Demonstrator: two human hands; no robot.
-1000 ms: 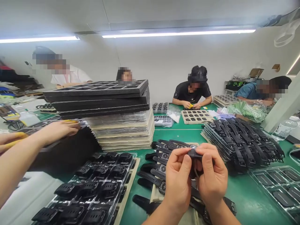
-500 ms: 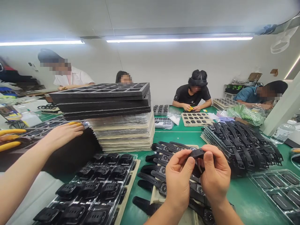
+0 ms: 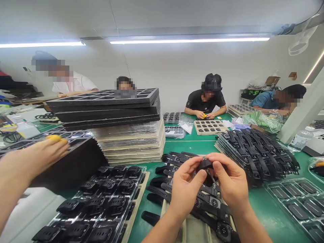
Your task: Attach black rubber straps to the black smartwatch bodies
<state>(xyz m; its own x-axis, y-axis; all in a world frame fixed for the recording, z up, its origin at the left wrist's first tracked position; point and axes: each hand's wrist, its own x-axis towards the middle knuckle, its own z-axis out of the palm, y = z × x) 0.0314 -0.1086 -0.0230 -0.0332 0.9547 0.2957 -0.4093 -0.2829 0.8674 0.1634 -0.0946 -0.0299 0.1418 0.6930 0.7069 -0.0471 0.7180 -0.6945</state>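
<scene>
Between my two hands, above the tray in front of me, is a black smartwatch (image 3: 205,164) with its strap bent round. My left hand (image 3: 186,185) pinches one side of the strap with thumb and fingertips. On the other side, my right hand (image 3: 233,184) is closed on the same watch; its fingers partly hide the watch body. Beneath them, several smartwatches with straps laid out flat (image 3: 214,202) lie across a beige tray (image 3: 188,229). To the left, watches with looped straps (image 3: 96,204) sit in a clear plastic tray (image 3: 138,189).
A tall stack of trays (image 3: 134,141) topped with black foam trays (image 3: 113,113) stands at left. A co-worker's hand (image 3: 48,152) reaches in there. On the right are stacked watches (image 3: 255,152), a clear tray (image 3: 286,199) and a bottle (image 3: 302,138). Several people sit or stand across the green table (image 3: 192,146).
My hands have shifted slightly left and turned the watch, so a metal buckle now shows on top. The co-worker's hand at left has lifted and drawn back leftward.
</scene>
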